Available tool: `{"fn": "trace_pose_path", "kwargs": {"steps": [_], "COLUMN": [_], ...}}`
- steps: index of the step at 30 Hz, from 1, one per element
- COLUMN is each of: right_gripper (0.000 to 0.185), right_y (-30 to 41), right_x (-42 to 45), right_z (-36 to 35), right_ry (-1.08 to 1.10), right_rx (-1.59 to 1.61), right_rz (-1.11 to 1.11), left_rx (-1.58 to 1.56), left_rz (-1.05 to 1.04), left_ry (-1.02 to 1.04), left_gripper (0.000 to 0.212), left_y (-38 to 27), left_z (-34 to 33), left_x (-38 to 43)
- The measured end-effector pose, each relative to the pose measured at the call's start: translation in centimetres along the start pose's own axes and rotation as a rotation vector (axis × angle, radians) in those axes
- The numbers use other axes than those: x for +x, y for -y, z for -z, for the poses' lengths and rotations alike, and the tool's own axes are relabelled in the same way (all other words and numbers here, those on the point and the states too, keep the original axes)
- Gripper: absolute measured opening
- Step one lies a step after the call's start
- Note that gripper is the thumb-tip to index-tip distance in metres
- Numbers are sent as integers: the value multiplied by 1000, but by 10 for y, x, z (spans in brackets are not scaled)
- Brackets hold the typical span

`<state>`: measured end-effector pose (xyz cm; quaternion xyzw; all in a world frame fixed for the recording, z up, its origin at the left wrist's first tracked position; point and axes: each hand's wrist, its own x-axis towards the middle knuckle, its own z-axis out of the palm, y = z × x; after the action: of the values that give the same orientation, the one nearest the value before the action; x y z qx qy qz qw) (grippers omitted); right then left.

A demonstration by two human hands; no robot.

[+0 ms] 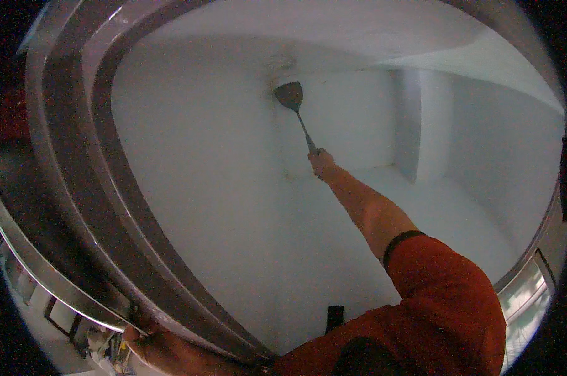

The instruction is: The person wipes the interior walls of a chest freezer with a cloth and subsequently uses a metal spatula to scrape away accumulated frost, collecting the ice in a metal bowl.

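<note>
My right hand (322, 162) is closed around the handle of a dark tool with a thin shank and a flat, fan-shaped head (290, 96), like a spatula. That arm stretches deep into a white-walled recess (208, 155). The tool's head is at an inner corner, beside a dark stained patch (283, 63); whether it touches the wall is unclear. At the lower left, my left hand (163, 342) grips the metal-trimmed edge of a dark panel (57, 244). Shadow hides part of its fingers.
A brown stepped frame (109, 188) curves along the recess's left side. Inside, a white boxed-out projection (419, 127) stands at the right. A small black block (334, 318) shows beside my sleeve. Bright window panes (523, 296) and assorted clutter (111, 350) appear outside.
</note>
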<state>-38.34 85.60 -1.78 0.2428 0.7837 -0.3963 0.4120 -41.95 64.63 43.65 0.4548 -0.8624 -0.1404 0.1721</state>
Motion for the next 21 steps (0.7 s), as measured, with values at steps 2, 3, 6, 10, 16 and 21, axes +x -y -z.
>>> {"fn": "trace_pose_path", "kwargs": {"steps": [2,3,6,10,16,21], "right_gripper": [31,31,30,30,30,30], "right_y": [31,34,27,15,56,29], "right_x": [-19,-19,-9,7,-29,-8], "right_z": [-3,-5,-22,-50,-35,-56], "right_ry": [136,118,93,-4,36,-7], "right_rx": [561,645,523,439,564,302], "right_rz": [-506,-564,-425,-366,-401,-130], "left_rx": [7,4,-4,-15,22,12], "left_rz": [14,16,29,15,38,25], "left_ry": [-6,-2,-17,11,-7,12], "left_gripper": [20,20,20,20,20,20], "left_y": [4,2,-2,-6,7,3], "left_z": [-1,-3,-1,-8,-2,-2], "left_x": [1,-1,-12,-15,-11,-11]}}
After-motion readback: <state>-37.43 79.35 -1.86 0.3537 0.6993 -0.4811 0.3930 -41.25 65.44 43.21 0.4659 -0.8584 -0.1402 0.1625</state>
